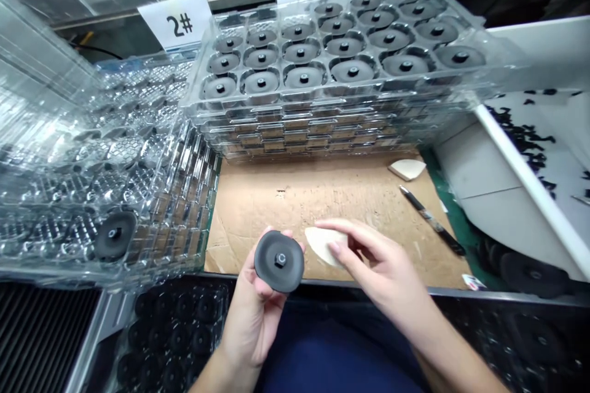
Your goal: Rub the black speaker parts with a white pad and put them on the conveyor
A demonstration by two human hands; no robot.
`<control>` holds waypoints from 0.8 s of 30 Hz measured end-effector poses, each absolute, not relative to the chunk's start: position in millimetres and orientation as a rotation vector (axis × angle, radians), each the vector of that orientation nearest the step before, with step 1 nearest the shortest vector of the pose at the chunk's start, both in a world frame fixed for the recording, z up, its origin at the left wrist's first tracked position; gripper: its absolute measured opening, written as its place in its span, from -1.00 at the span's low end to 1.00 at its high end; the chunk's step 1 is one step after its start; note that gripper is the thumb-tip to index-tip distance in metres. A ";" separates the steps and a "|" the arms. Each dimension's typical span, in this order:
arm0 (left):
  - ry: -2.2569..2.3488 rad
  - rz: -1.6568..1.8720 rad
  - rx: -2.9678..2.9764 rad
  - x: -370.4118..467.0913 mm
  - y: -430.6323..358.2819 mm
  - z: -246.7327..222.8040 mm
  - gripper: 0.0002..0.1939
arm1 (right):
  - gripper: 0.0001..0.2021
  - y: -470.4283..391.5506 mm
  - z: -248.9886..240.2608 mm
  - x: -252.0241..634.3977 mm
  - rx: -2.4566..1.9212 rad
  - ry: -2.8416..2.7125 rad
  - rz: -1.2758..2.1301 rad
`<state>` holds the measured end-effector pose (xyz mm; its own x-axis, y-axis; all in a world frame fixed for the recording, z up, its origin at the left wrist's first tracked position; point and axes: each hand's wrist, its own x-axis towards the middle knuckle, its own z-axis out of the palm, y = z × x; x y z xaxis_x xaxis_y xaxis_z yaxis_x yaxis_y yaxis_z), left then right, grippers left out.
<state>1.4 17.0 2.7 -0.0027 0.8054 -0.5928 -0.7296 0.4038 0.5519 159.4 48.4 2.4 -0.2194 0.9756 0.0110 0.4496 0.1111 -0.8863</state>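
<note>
My left hand (258, 307) grips a black round part (267, 264) by its rim, its dished face and small central post turned up towards me. Between the thumb and fingers of my right hand (373, 258) is a cream wedge-shaped sponge (322, 244), just right of the part and apart from it. Both hands are above the near edge of a brown cardboard sheet (286, 196). A second cream sponge (408, 169) lies at the sheet's far right, with a black pen (431, 220) below it.
A stack of clear trays (295, 95) holding black round parts stands behind the cardboard. Another clear tray stack (175, 196) rises at the left, with one black part (115, 234) in its near corner. A white-edged bin (516, 166) with small black pieces is at the right.
</note>
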 end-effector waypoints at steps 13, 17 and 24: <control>0.982 1.108 0.092 0.3 8.1 -5.6 -0.49 | -0.73 53.4 43.8 126.2 -0.995 -1.970 1.006; 0.909 1.117 0.139 -5.5 7.5 -3.0 -0.45 | -0.80 48.7 51.1 147.5 -0.919 -2.067 1.255; 0.876 1.091 0.103 -0.1 7.1 4.2 -0.43 | -0.75 53.9 54.2 157.7 -1.146 -2.195 0.701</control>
<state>-0.1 7.1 4.2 0.1715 0.8049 -0.5681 -0.7284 0.4918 0.4770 157.7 53.9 54.2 -0.4773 0.8466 0.2355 0.5534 0.4978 -0.6678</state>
